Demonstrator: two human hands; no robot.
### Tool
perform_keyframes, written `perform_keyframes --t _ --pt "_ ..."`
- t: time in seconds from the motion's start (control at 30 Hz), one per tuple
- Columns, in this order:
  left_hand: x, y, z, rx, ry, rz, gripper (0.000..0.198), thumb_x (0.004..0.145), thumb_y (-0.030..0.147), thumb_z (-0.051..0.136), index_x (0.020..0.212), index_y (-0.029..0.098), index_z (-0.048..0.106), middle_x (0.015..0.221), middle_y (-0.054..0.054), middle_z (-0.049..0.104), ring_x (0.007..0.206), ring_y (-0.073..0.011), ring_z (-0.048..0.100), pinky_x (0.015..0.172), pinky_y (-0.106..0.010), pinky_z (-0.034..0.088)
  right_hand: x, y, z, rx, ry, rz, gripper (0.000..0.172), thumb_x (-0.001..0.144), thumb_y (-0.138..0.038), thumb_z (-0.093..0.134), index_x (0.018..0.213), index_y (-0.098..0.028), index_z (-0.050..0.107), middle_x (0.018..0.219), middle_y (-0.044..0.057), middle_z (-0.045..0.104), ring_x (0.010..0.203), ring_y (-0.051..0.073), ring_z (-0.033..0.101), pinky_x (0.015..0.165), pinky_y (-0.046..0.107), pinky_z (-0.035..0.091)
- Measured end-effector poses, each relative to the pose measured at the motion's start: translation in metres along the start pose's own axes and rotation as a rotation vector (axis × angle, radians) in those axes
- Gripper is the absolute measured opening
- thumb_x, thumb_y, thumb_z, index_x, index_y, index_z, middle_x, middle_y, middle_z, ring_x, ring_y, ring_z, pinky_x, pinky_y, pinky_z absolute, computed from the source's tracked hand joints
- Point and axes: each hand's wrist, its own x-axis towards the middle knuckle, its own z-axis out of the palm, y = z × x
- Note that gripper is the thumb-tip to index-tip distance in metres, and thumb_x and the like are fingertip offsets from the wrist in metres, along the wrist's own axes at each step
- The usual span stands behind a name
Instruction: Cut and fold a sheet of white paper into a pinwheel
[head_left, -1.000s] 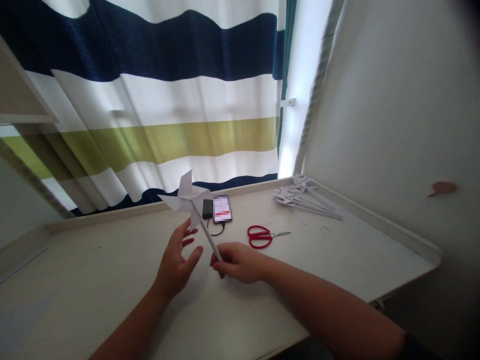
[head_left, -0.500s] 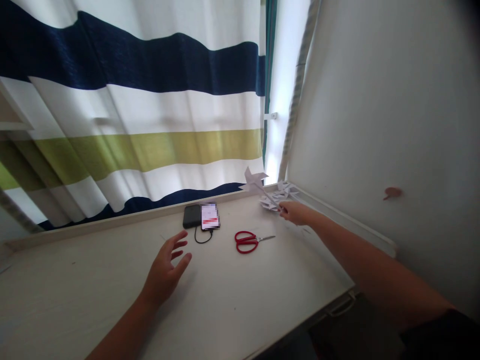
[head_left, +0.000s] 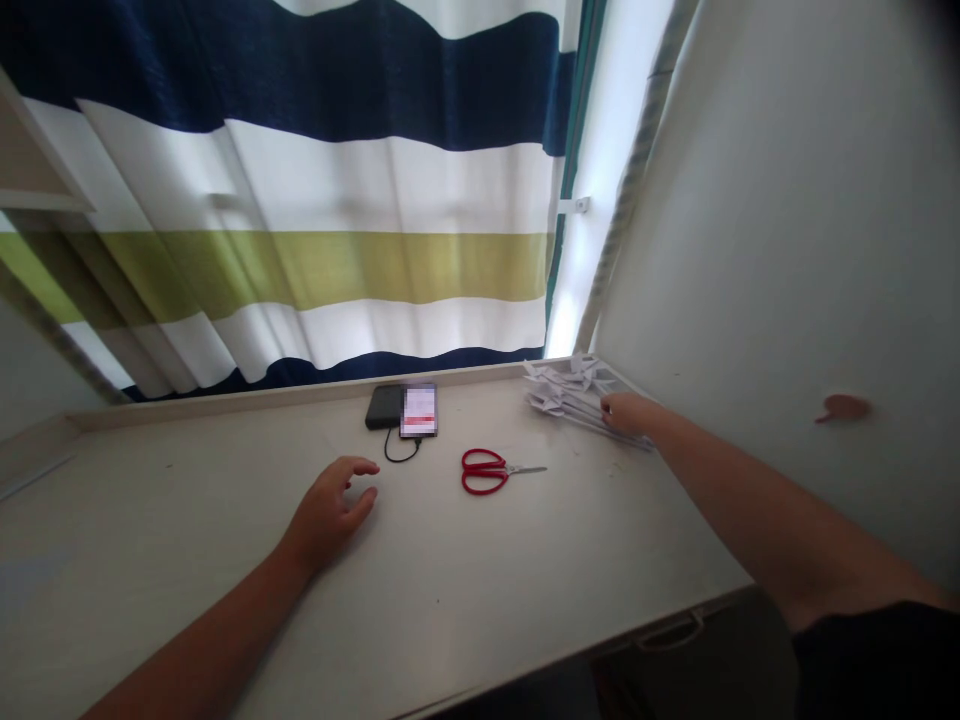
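Observation:
At the right back of the desk, my right hand (head_left: 624,412) is closed around the stick of a white paper pinwheel, low over a pile of paper pinwheels (head_left: 566,390). Their folded heads point left and their stems run right, beneath my fingers. Which head belongs to the held stem I cannot make out. My left hand (head_left: 334,508) hovers or rests at the desk's left middle, thumb and fingers curved apart with nothing between them. Nearest to it are a black cable and red-handled scissors (head_left: 486,472), which lie with blades pointing right.
A lit phone (head_left: 418,410) lies beside a black power bank (head_left: 383,407), joined by a short cable. The white desk (head_left: 450,620) has a raised back edge against a striped curtain (head_left: 322,265). A wall with a pink hook (head_left: 846,407) stands at the right.
My right hand has lowered the raised pinwheel onto the pile. My left hand's fingers have curled in somewhat. The camera view has shifted slightly.

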Motion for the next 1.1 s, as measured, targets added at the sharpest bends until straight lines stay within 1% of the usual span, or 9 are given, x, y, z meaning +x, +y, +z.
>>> perform_keyframes --t 0.27,0.37,0.43,0.53,0.63,0.73,0.87,1.0,1.1 --pt "0.0 0.014 0.003 0.049 -0.032 0.067 0.011 0.079 0.018 0.051 0.085 0.019 0.06 0.091 -0.005 0.064 0.089 -0.0214 0.058 0.085 -0.036 0.046 -0.014 0.01 -0.002 0.012 0.072 -0.011 0.032 0.092 -0.033 0.056 0.119 -0.016 0.056 0.119 0.009 0.059 0.099 0.021 0.061 0.083 0.042 0.052" --pt "0.0 0.02 0.006 0.074 -0.064 0.068 0.01 0.076 0.014 0.053 0.081 0.018 0.06 0.088 -0.005 0.065 0.087 -0.0201 0.059 0.084 -0.033 0.047 -0.03 -0.006 -0.004 0.059 0.131 -0.057 0.028 0.093 -0.032 0.048 0.099 -0.009 0.063 0.095 0.015 0.066 0.083 0.024 0.063 0.073 0.037 0.049" --pt "0.0 0.024 0.009 0.091 -0.077 0.054 0.01 0.075 0.014 0.055 0.081 0.018 0.062 0.088 -0.005 0.065 0.086 -0.0196 0.059 0.084 -0.032 0.047 -0.046 -0.034 -0.002 0.102 0.15 -0.148 0.027 0.093 -0.034 0.045 0.096 -0.014 0.063 0.089 0.012 0.067 0.076 0.023 0.063 0.067 0.034 0.046" --pt "-0.001 0.023 0.011 0.12 -0.08 0.013 0.01 0.075 0.015 0.057 0.082 0.019 0.064 0.093 -0.006 0.066 0.093 -0.0202 0.059 0.09 -0.033 0.046 -0.079 -0.095 0.006 0.149 0.138 -0.338 0.026 0.09 -0.042 0.046 0.095 -0.022 0.062 0.088 0.005 0.068 0.072 0.02 0.062 0.062 0.031 0.043" --pt "0.0 0.01 0.009 0.165 -0.035 -0.069 0.02 0.08 0.019 0.057 0.098 0.016 0.065 0.111 -0.01 0.064 0.108 -0.0238 0.055 0.101 -0.039 0.041 -0.115 -0.162 0.014 0.259 0.143 -0.597 0.021 0.089 -0.038 0.046 0.093 -0.023 0.06 0.087 0.005 0.067 0.072 0.019 0.06 0.065 0.031 0.041" --pt "-0.002 -0.007 0.003 0.192 -0.041 -0.129 0.026 0.086 0.022 0.056 0.11 0.014 0.062 0.119 -0.014 0.061 0.112 -0.0246 0.055 0.102 -0.043 0.041 -0.137 -0.219 0.017 0.319 0.117 -0.773 0.017 0.088 -0.033 0.045 0.087 -0.022 0.058 0.083 0.005 0.064 0.071 0.019 0.058 0.063 0.03 0.039" --pt "-0.009 -0.015 -0.003 0.196 -0.095 -0.102 0.028 0.091 0.031 0.055 0.115 0.015 0.059 0.123 -0.01 0.059 0.112 -0.0227 0.057 0.097 -0.046 0.046 -0.139 -0.273 0.016 0.324 0.138 -0.843 0.013 0.086 -0.031 0.046 0.086 -0.021 0.055 0.082 0.004 0.062 0.068 0.019 0.057 0.062 0.03 0.037" --pt "-0.018 -0.021 -0.011 0.235 -0.123 -0.078 0.029 0.087 0.026 0.06 0.115 0.019 0.062 0.122 -0.005 0.062 0.114 -0.016 0.055 0.103 -0.028 0.043 -0.133 -0.315 0.024 0.324 0.161 -0.868 0.013 0.086 -0.032 0.045 0.086 -0.021 0.052 0.077 0.004 0.06 0.065 0.019 0.055 0.06 0.03 0.035" --pt "-0.026 -0.048 -0.036 0.302 -0.106 -0.143 0.031 0.089 0.03 0.059 0.117 0.018 0.059 0.126 -0.007 0.058 0.112 -0.0198 0.056 0.098 -0.038 0.047 -0.133 -0.342 0.035 0.338 0.184 -0.863 0.018 0.089 -0.036 0.041 0.08 -0.022 0.048 0.071 0.002 0.058 0.063 0.018 0.054 0.058 0.03 0.034"
